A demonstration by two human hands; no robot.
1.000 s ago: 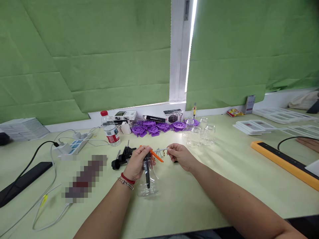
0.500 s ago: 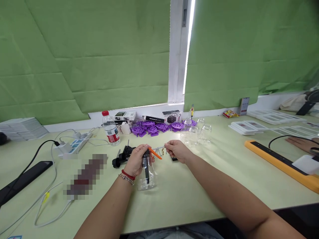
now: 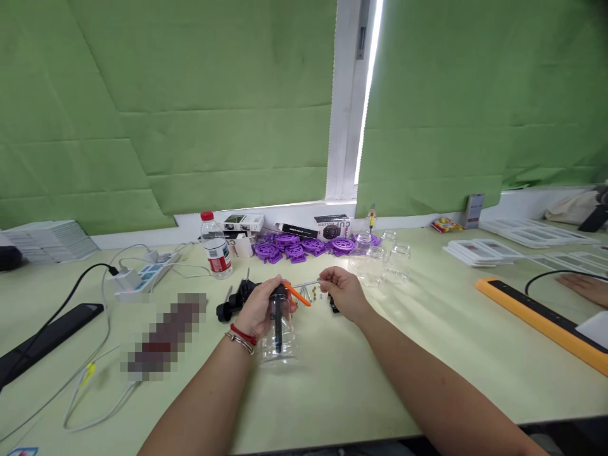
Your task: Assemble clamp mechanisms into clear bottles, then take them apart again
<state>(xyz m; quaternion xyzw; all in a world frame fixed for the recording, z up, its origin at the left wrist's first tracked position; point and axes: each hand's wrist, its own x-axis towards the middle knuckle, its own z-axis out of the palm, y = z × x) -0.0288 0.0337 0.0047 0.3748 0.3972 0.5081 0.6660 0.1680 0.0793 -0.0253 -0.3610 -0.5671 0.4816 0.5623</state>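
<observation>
The left hand [image 3: 259, 310] is gripping the clear plastic bottle [image 3: 278, 339] at its black pump head, orange nozzle already fitted, while the right hand [image 3: 342, 292] is pinching a thin metal rod [image 3: 306, 284] at that head, not yet seated.

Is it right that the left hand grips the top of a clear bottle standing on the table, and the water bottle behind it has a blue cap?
Not quite. In the head view the left hand grips the clear bottle, but the water bottle has a red cap.
</observation>
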